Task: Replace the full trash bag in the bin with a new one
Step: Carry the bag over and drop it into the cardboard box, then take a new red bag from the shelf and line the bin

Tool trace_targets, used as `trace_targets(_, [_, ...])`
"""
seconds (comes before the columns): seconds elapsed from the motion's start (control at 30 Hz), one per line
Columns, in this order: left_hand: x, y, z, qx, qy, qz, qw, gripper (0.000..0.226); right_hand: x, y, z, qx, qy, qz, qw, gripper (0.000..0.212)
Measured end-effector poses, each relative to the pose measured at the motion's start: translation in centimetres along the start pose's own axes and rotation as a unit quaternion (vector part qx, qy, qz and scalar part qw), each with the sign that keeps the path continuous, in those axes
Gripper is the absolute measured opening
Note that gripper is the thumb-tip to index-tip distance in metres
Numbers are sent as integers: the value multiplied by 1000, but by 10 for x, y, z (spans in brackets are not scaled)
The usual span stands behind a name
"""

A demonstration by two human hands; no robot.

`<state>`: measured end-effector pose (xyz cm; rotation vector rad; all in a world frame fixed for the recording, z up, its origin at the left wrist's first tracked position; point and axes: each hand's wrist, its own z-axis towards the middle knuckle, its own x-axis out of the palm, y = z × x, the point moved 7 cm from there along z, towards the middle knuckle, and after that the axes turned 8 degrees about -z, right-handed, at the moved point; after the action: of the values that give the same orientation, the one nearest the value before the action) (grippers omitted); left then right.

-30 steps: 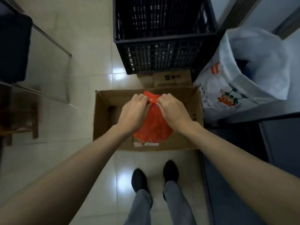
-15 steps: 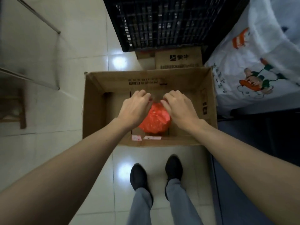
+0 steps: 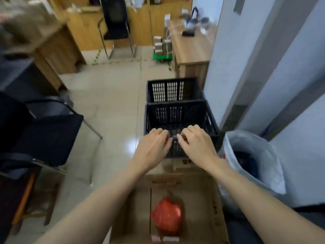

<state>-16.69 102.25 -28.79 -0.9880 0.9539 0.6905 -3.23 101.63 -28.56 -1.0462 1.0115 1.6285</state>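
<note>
A tied red trash bag [image 3: 167, 215] lies on the floor of an open cardboard box [image 3: 202, 191] at the bottom of the view. Both my hands hover above and beyond it, close together, in front of a black crate. My left hand [image 3: 153, 147] and my right hand [image 3: 197, 143] are palm down with loosely curled fingers and hold nothing. To the right stands the bin [image 3: 269, 166], lined with a white bag, with dark contents inside.
A black slatted crate [image 3: 175, 111] stands just past the box. A black chair [image 3: 52, 131] is at the left, a wooden desk [image 3: 190, 46] behind the crate, and a wall on the right. Tiled floor runs between chair and crate.
Both hands have let go of the red bag, which now rests in the box, and have risen. The view has tilted up from the box to the room.
</note>
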Motion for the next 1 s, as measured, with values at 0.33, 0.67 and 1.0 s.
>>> trace_targets(0.33, [-265, -110, 89, 68, -140, -3, 988, 26, -277, 15, 106, -2, -131, -11, 991, 27])
trace_targets(0.67, [-359, -218, 100, 155, -221, 27, 962, 31, -415, 4, 91, -6, -196, -74, 978, 34])
trace_targets(1.0, [-339, -313, 85, 270, -186, -37, 944, 35, -463, -36, -6, 126, -210, -159, 956, 38])
